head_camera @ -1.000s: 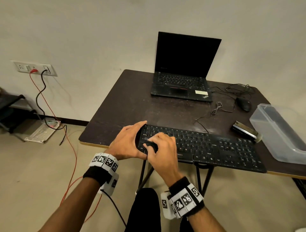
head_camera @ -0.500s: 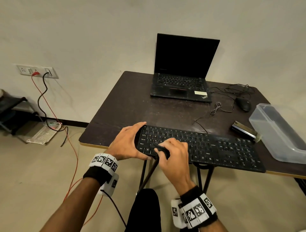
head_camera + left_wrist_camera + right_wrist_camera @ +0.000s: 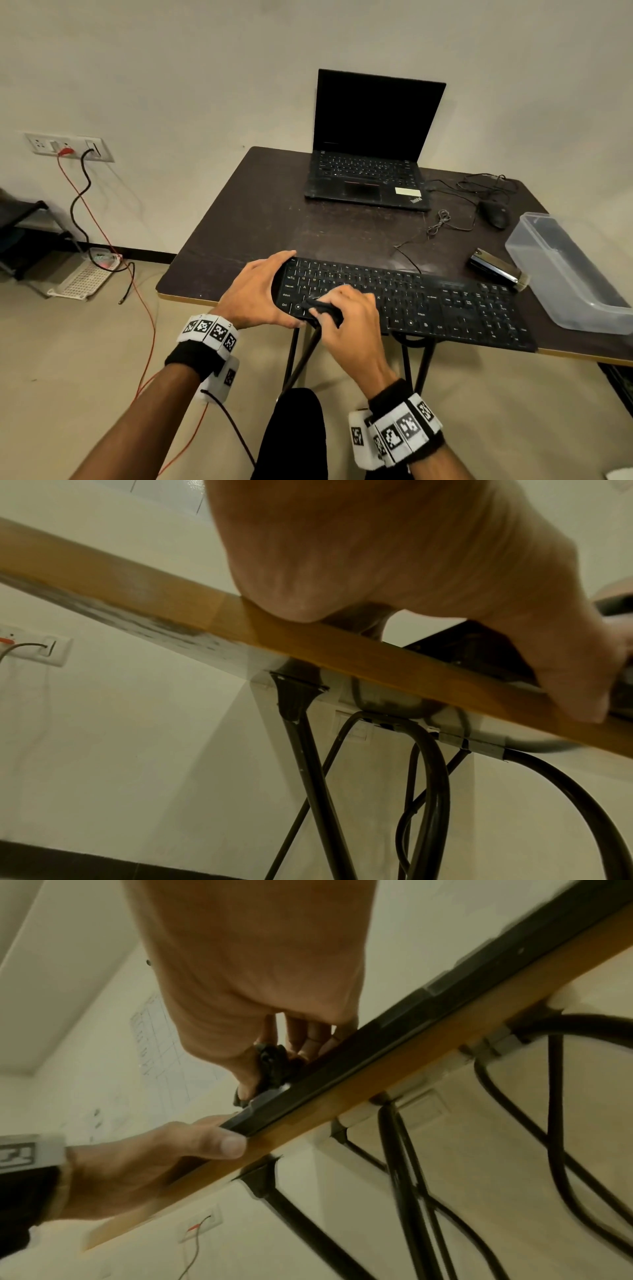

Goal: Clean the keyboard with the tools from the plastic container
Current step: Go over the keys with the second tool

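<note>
Keyboard (image 3: 404, 301): left hand (image 3: 255, 294) grips its end; right hand (image 3: 349, 318) pinches, seemingly, a black cloth (image 3: 323, 310).

Soft, even indoor light fills the head view, with faint shadows on the wall (image 3: 205, 85) and a dull sheen on the table (image 3: 342, 236) top. Wide-angle bending shows at the edges. Both wrist views are warmer, dimmer, grainy, with close skin blurred.

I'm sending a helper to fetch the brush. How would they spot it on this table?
On the dark table, look right, to the clear plastic container. The brush lies between it and the keyboard: a short, shiny black-and-metal bar with pale bristles, unlike the rounded mouse behind.
</note>
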Motion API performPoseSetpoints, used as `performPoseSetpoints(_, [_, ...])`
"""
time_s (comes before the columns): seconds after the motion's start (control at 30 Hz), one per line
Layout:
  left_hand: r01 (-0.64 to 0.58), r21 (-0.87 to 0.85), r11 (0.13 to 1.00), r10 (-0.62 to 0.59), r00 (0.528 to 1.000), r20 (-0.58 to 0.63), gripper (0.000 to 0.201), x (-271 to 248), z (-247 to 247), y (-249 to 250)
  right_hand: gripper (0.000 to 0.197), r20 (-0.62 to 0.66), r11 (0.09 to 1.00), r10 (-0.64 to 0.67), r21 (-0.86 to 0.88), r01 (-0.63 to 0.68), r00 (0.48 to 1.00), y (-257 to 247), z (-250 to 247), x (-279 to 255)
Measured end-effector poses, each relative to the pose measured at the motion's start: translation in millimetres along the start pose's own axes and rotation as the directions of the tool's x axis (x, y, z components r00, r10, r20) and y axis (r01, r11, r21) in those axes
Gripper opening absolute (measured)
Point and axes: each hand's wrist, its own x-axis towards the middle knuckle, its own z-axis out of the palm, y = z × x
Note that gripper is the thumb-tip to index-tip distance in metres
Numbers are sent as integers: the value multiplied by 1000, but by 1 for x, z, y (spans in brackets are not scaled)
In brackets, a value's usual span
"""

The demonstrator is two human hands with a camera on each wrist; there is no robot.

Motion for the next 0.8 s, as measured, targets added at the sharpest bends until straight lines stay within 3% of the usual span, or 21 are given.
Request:
performPoseSetpoints(0.07, [10,1,1000,-10,1000,11,135,0,1,0,10,-45,998,57,-4,-57,997,1,3,12])
performPoseSetpoints(0.23, [11,10,1000,-11,1000,11,131,2,2,-3,8,74,1000,1,-3,-1,997,-18,22,14])
performPoseSetpoints(0.33, [12,5,1000,-12,1000,4,132,2,2,-3,5,12,999,53,-12,-53,999,-12,22,28])
performPoseSetpoints(0.5, [-16,1,1000,16,1000,2,126,2,-1,-1,7,159,998,-7,-58,17,987,-31,34,31])
performPoseSetpoints(0.63, [-10,-3,1000,10,1000,-7,129,0,-1,2,5,73,989,105,-116,-96,992,-21,28,45])
performPoseSetpoints(0.8, [-20,-13,1000,20,1000,3,127,0,-1,1,4,180,994,59,-101,-41,982,-28,28,34])
